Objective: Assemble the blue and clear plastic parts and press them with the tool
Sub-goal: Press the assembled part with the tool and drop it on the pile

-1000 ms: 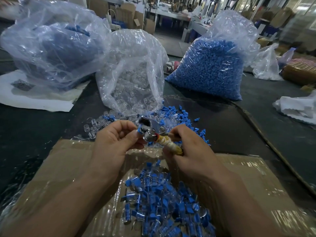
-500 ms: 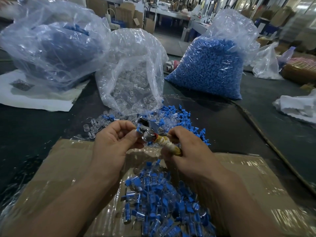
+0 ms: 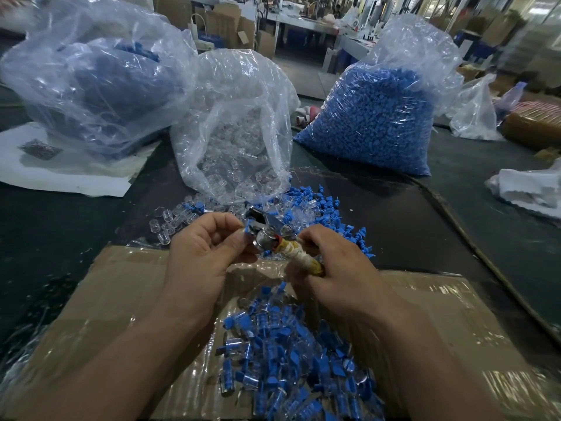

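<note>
My left hand pinches the blue and clear part into the metal head of the tool; my right hand grips its wrapped handle; pressing step, I reckon (part seated?); next needs a firm, square squeeze.

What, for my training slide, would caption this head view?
Left hand pinches blue part at tool gripped in right hand.

Lighting is dim and cool from overhead; the dark table is underexposed. Glare streaks the clear bag and the taped cardboard box, with one highlight on the metal tool. There is wide-angle bending at the edges, and the lower corners and far background are soft.
</note>
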Motion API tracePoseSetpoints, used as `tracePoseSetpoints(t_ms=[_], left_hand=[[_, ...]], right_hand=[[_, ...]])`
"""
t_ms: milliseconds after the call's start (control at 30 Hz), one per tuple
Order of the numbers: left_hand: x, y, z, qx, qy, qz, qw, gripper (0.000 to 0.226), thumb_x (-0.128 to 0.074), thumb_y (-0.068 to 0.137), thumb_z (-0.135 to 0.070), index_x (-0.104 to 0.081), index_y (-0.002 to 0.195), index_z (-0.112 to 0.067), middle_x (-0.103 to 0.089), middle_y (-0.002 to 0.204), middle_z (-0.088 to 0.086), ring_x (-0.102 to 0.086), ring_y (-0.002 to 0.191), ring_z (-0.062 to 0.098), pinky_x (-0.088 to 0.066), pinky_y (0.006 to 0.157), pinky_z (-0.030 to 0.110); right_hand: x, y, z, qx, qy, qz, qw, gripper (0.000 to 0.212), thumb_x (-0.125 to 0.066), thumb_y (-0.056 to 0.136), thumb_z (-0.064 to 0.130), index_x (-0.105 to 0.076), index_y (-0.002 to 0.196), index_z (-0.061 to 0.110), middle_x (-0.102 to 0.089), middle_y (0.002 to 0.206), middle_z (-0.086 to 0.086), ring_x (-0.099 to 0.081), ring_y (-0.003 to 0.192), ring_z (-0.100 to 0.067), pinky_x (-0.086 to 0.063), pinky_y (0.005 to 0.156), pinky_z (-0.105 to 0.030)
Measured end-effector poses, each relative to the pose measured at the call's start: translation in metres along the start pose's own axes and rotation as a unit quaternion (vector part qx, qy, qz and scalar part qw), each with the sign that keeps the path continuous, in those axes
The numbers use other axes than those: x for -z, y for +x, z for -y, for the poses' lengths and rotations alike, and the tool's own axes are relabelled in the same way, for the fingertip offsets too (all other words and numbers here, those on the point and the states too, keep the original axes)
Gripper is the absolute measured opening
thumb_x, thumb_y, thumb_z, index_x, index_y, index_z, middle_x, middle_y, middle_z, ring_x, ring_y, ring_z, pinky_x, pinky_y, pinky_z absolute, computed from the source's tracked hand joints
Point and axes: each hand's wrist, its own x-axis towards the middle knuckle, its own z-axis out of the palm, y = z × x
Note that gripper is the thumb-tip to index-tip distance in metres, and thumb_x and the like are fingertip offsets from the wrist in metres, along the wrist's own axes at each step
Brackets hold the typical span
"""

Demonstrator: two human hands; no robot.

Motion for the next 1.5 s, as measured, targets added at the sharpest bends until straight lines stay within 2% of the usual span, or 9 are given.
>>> tracePoseSetpoints(t_ms=[600,767,933,1033,1133,1233,1333,1433,1500], left_hand=[[0.001,0.000,-0.002,0.002,0.004,-0.007,1.000,0.016,-0.060,0.064,-0.011,-0.060,0.079,-0.006,-0.068,0.064,0.004,-0.064,0.055,0.014,-0.052,0.050,0.018],[0.001,-0.001,0.000,-0.021,0.033,-0.008,0.999,0.013,-0.060,0.066,-0.013,-0.061,0.078,-0.008,-0.067,0.068,0.004,-0.065,0.061,0.015,-0.052,0.055,0.017],[0.000,-0.003,0.000,-0.045,0.069,-0.017,0.996,0.010,-0.059,0.067,-0.015,-0.060,0.076,-0.011,-0.067,0.067,0.000,-0.063,0.058,0.010,-0.051,0.054,0.015],[-0.001,-0.003,0.002,-0.042,0.074,-0.022,0.996,0.004,-0.059,0.073,-0.009,-0.060,0.076,-0.011,-0.067,0.067,0.001,-0.063,0.058,0.010,-0.051,0.053,0.014],[0.000,-0.003,0.001,-0.048,0.080,-0.017,0.996,0.005,-0.059,0.071,-0.011,-0.060,0.076,-0.011,-0.067,0.067,0.001,-0.063,0.059,0.011,-0.051,0.054,0.015],[0.001,-0.002,0.000,-0.043,0.087,-0.015,0.995,0.006,-0.060,0.075,-0.004,-0.060,0.078,-0.010,-0.067,0.068,0.001,-0.064,0.059,0.011,-0.051,0.055,0.015],[0.003,-0.001,0.000,-0.033,0.096,-0.015,0.995,0.012,-0.058,0.080,0.003,-0.060,0.080,-0.008,-0.069,0.068,0.002,-0.065,0.058,0.010,-0.051,0.053,0.014],[0.006,0.001,-0.006,0.009,0.066,-0.018,0.998,0.010,-0.060,0.077,0.002,-0.063,0.079,-0.007,-0.069,0.068,0.006,-0.066,0.059,0.014,-0.052,0.051,0.019],[0.011,0.004,-0.011,0.043,0.089,0.010,0.995,0.008,-0.065,0.067,-0.008,-0.065,0.075,-0.007,-0.068,0.065,0.005,-0.064,0.055,0.011,-0.053,0.049,0.022]], right_hand=[[0.001,0.000,0.003,-0.002,0.001,0.009,1.000,0.017,-0.055,0.083,0.037,-0.040,0.090,0.032,-0.044,0.084,0.017,-0.041,0.077,0.001,-0.027,0.062,-0.015],[-0.001,0.000,0.006,-0.001,-0.003,-0.012,1.000,0.015,-0.058,0.084,0.036,-0.048,0.094,0.030,-0.054,0.090,0.009,-0.048,0.082,-0.007,-0.039,0.069,-0.023],[-0.002,0.000,0.006,-0.001,-0.002,-0.026,1.000,0.015,-0.060,0.085,0.036,-0.052,0.095,0.030,-0.058,0.091,0.008,-0.051,0.082,-0.009,-0.046,0.075,-0.032],[-0.002,0.000,0.006,0.005,-0.026,-0.033,0.999,0.016,-0.060,0.085,0.035,-0.044,0.086,0.034,-0.056,0.086,0.009,-0.050,0.078,-0.009,-0.045,0.071,-0.032],[-0.003,0.000,0.005,0.011,-0.040,-0.046,0.998,0.021,-0.061,0.084,0.036,-0.040,0.081,0.036,-0.051,0.079,0.013,-0.046,0.073,-0.007,-0.037,0.064,-0.028],[-0.005,0.000,0.004,0.013,-0.037,-0.045,0.998,0.014,-0.059,0.085,0.039,-0.047,0.091,0.034,-0.052,0.085,0.012,-0.047,0.077,-0.006,-0.037,0.069,-0.026],[-0.003,0.002,-0.001,0.005,-0.027,-0.044,0.999,0.029,-0.062,0.084,0.039,-0.056,0.109,0.026,-0.051,0.091,0.014,-0.047,0.084,-0.005,-0.037,0.074,-0.024],[0.009,0.002,-0.009,-0.014,-0.037,-0.043,0.998,0.034,-0.068,0.080,0.032,-0.059,0.111,0.023,-0.052,0.092,0.012,-0.049,0.085,-0.008,-0.039,0.074,-0.025],[0.019,0.000,-0.015,-0.040,-0.038,-0.027,0.998,0.034,-0.071,0.077,0.025,-0.061,0.109,0.022,-0.058,0.094,0.008,-0.053,0.088,-0.011,-0.043,0.077,-0.028]])
